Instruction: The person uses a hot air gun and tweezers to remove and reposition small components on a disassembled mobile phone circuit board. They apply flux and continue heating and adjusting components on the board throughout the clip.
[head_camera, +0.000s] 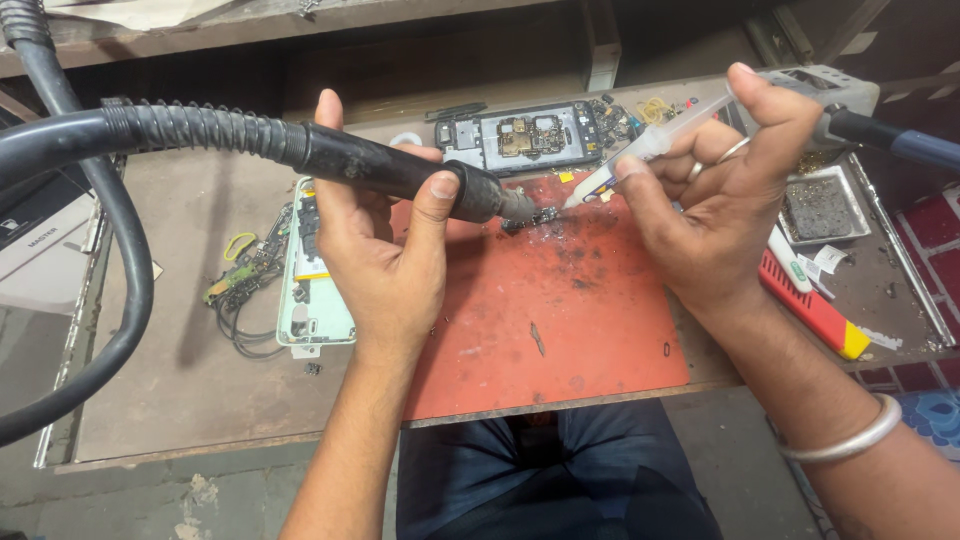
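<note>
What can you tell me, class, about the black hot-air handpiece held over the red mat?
The black handpiece is a matt, scuffed cylinder ending in a grey metal nozzle. A ribbed black hose runs from its rear toward the left edge. The left hand grips it, lying nearly level, nozzle aimed right at a small component on the red mat.

My left hand (385, 255) hides part of the open phone shell (310, 300), and the black hose (60, 140) runs off the picture's edge.

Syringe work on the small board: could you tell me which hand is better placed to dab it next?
Probably the right hand: it holds the syringe, whose tip sits by the board. The left hand is occupied gripping the hot-air wand.
</note>
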